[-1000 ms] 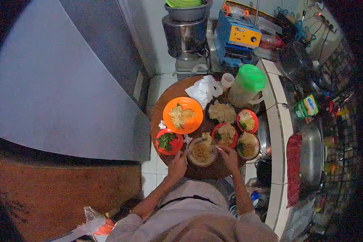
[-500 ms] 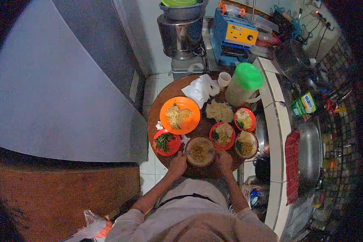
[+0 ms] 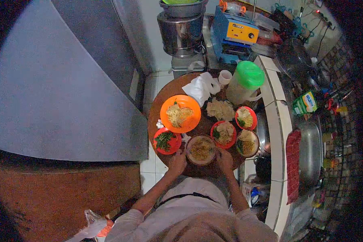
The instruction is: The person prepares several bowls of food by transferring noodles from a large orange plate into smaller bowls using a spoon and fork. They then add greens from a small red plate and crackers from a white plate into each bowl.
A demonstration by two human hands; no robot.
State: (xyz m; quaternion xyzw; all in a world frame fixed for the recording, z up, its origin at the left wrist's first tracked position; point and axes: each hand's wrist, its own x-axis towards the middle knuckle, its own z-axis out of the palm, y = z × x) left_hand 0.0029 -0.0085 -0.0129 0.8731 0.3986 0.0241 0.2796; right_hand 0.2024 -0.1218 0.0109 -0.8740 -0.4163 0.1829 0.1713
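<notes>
A bowl of brown noodles (image 3: pixel 201 149) stands at the near edge of a round brown table (image 3: pixel 162 99). My left hand (image 3: pixel 177 161) grips the bowl's left side and my right hand (image 3: pixel 224 159) grips its right side. Left of it sits a small red bowl of green leaves (image 3: pixel 165 141). Behind are an orange plate of pale noodles (image 3: pixel 180 114) and two red bowls of noodles (image 3: pixel 223 133) (image 3: pixel 246 117), with another noodle bowl (image 3: pixel 247 143) at the right.
A green-lidded jug (image 3: pixel 244 82), a white cup (image 3: pixel 226 76) and a white plastic bag (image 3: pixel 201 88) stand at the table's back. A steel pot (image 3: pixel 180 32) and a blue machine (image 3: pixel 234 34) are behind. A tiled counter (image 3: pixel 277 133) runs along the right with a big steel pan (image 3: pixel 309 151).
A second ago my hands were lifting noodles over the bowl with something thin. Both have dropped to the bowl's sides and now hold it, and the noodles lie flat inside.
</notes>
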